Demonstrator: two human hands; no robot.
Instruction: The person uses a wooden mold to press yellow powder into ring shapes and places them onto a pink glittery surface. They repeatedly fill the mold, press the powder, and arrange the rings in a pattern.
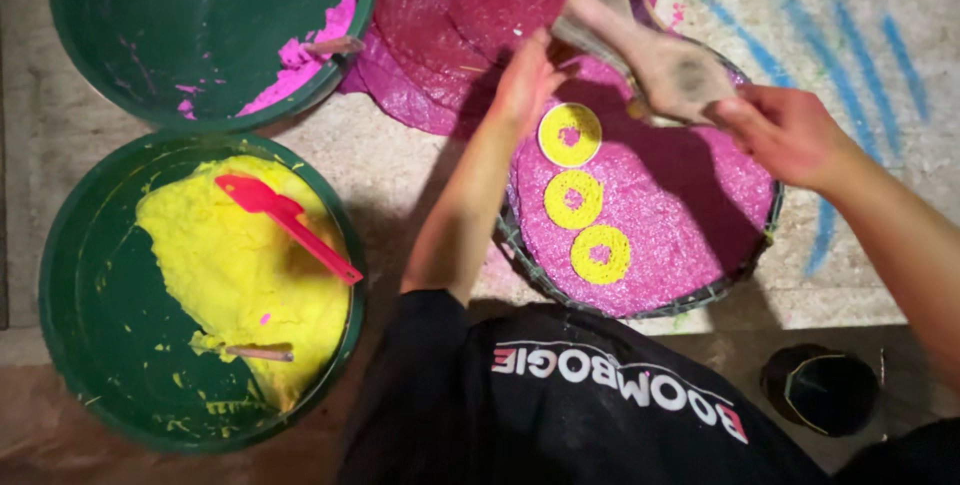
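Now our left hand (pixel 527 80) and right hand (pixel 785 130) both grip the dusty paddle-shaped tool (pixel 655 55), and a slip could smudge the yellow powder rings (pixel 572 198) on the round pink-covered tray (pixel 745 263).

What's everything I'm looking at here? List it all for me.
Basins: two, dark green, left; top one holds pink powder, bottom one holds yellow powder.
Scoop: one, red, lying on the yellow powder.
Round tray: one, covered in pink powder, centre.
Rings: three, yellow with pink centres, in a row on the tray.
Brush: one, wide, pale, over the tray's top edge.
Small pot: one, dark, bottom right.
Chalk lines: blue, on the floor, right.
Left hand: beside the brush bristles.
Right hand: at the brush's wide end.
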